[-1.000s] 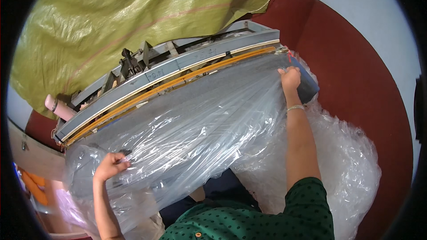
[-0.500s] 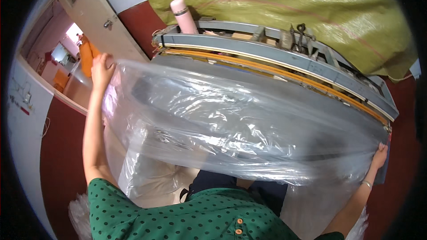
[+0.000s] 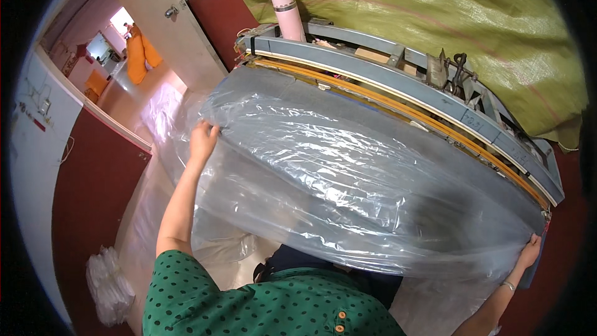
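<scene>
A wide clear plastic sheet stretches between my hands over a grey work surface, its glossy wrinkles catching the light. My left hand pinches the sheet near the surface's left end, fingers closed. At the far right end, my right hand grips the sheet's other corner with closed fingers. The near part of the plastic sags over the table's front toward my body and hangs down on the left.
A grey metal frame with yellow strips runs along the back, carrying a pink flask and metal clamps. Green woven sheeting hangs behind. Left are an open door and a bundle of clear plastic on the floor.
My left hand has come down and to the right, lowering the sheet's left side onto the surface. My right hand keeps its hold at the right end. The view has shifted slightly.
</scene>
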Tool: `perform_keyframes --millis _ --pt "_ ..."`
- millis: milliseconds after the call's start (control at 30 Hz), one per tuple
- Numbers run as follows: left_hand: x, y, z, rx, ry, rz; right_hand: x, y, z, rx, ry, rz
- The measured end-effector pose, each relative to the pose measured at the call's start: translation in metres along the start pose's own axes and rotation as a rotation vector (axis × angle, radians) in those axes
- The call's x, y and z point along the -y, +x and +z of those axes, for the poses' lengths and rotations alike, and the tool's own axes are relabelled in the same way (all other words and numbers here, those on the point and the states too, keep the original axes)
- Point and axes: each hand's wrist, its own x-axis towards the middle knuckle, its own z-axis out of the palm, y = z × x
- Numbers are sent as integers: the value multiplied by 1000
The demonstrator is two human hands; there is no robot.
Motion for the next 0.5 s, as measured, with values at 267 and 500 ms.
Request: perform_keyframes --millis 267,500 --pt "-199 -3 -3 136 -539 712 -6 2 6 -12 103 52" --pt "-202 -14 35 177 -456 421 -35 -3 -35 63 898 194"
